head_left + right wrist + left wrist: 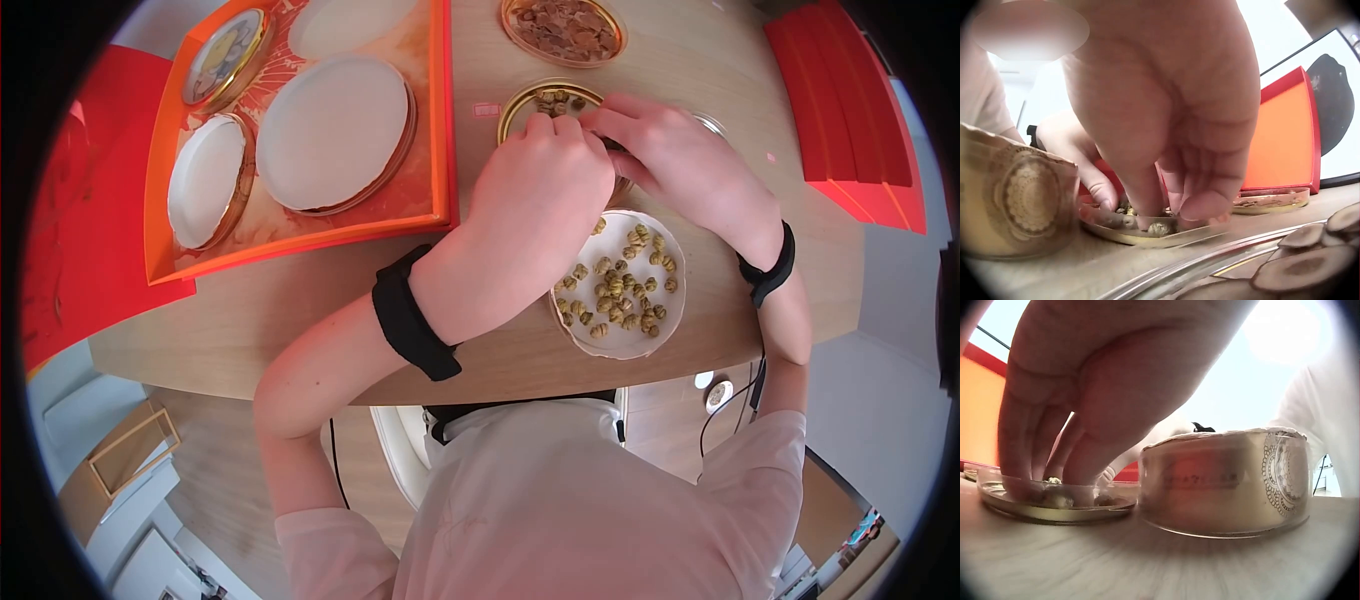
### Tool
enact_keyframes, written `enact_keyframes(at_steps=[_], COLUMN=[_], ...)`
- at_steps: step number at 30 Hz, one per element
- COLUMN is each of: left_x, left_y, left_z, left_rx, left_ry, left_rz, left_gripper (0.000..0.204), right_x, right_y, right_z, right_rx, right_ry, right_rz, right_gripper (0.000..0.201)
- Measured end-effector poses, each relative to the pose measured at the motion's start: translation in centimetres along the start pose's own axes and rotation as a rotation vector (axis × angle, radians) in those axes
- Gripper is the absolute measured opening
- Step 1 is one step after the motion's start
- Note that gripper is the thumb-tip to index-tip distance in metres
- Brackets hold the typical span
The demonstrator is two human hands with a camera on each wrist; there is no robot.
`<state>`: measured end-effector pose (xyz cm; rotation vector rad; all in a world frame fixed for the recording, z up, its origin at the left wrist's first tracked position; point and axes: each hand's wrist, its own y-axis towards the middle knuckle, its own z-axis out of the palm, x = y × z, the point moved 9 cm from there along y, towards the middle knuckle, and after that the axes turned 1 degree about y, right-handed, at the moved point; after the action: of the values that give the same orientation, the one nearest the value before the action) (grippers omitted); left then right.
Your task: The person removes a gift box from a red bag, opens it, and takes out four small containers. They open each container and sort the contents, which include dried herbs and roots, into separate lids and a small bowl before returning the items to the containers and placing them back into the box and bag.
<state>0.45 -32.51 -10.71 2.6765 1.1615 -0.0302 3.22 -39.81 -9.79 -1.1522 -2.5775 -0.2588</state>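
Note:
Both hands meet over a shallow clear dish with a gold base (520,100), which holds several small ribbed greenish-brown dried balls (560,98). My left hand (540,195) reaches fingers and thumb down inside the rim; in the left wrist view a ball (1058,500) lies among them. From the other side, my right hand (690,165) points its fingertips into the same dish, right at a ball (1161,228). I cannot tell whether either hand pinches a ball. Nearer the body, more balls (615,290) lie on the white top of a round tub (1229,481).
At left stands an orange-red box (445,120) holding white-topped round tubs (330,130) and a decorated one (225,60). A dish of brown flakes (565,30) is at the back. Beside my right hand is a dish of dark-rimmed slices (1304,269). A red box (850,110) stands far right.

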Motion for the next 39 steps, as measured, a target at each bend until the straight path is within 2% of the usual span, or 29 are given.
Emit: enact_keyframes(at_steps=[12,15,30,36,39], left_x=[-0.2,-0.2,-0.5,-0.6,-0.9], left_y=[0.2,0.1,0.0,0.0,-0.3], left_z=[-0.3,-0.5,-1.0,-1.7,-2.4], left_rx=[0.017,-0.122,-0.158,-0.146,-0.007], left_ry=[0.005,-0.046,-0.049,-0.076,-0.122], left_rz=[0.020,0.036,0.063,0.059,0.016], left_gripper=[0.019,0.015,0.017,0.019,0.024], right_x=[-0.1,-0.1,-0.4,-0.5,-0.7], right_y=[0.0,0.0,0.0,-0.1,-0.2], right_z=[0.1,0.0,-0.2,-0.5,-0.6], right_rx=[0.004,0.020,0.009,0.001,-0.025], right_ry=[-0.018,-0.022,0.049,0.092,0.094], right_rz=[-0.001,0.009,0.003,0.019,0.001], right_gripper=[0.009,0.009,0.006,0.014,0.015])
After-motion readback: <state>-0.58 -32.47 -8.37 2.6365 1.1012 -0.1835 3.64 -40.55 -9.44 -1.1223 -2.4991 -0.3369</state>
